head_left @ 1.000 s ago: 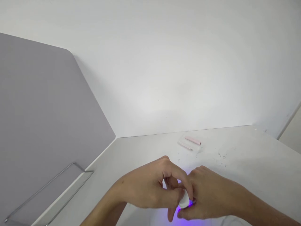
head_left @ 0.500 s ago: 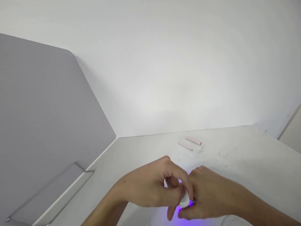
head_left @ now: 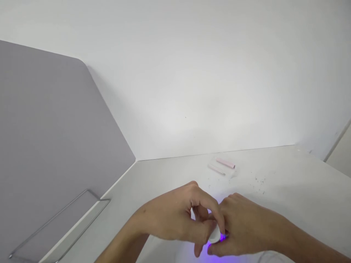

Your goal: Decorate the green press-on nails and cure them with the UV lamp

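Observation:
My left hand is closed, with its thumb and index finger pinched on a small white lamp that has a rounded top. Purple-blue light shines from the lamp's underside onto the white surface below. Beside it, my right hand is turned back up with its fingers curled under, close against the lamp and the left fingertips. Most of the right fingers are hidden, and I cannot make out what they hold, if anything.
On the white table behind my hands lie a pink tube-shaped piece and a thin pink stick. Dark crumbs are scattered to their right. A bent metal wire frame stands at the left by a grey panel.
Hardly anything differs. The left thumb and the white lamp have shifted very slightly downward; the right hand stays in place.

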A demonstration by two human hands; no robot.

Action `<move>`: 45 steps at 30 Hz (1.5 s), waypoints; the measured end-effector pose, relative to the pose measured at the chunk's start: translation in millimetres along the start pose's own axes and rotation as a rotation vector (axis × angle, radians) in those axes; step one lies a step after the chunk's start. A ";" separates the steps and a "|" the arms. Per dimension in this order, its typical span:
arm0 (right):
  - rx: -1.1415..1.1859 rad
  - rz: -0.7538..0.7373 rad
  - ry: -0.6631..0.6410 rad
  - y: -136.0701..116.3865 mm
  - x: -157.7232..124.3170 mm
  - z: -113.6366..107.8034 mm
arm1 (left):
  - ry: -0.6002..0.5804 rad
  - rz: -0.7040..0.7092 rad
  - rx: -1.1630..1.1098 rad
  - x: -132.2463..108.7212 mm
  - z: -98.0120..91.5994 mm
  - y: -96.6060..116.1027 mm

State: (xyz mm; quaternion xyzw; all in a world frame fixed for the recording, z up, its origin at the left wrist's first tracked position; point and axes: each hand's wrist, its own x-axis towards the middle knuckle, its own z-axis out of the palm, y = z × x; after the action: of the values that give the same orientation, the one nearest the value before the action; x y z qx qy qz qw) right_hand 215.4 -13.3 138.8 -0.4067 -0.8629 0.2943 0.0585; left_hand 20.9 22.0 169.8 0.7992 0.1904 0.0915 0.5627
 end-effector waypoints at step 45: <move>0.017 0.026 0.004 -3.8 -1.2 -0.5 | -0.031 0.054 -0.008 2.5 -1.5 1.1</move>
State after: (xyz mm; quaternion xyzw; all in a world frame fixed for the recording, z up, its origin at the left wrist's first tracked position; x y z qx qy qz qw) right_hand 213.9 -15.8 141.4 -0.4180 -0.8548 0.3017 0.0601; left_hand 22.9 23.9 171.2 0.8032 0.1599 0.0952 0.5659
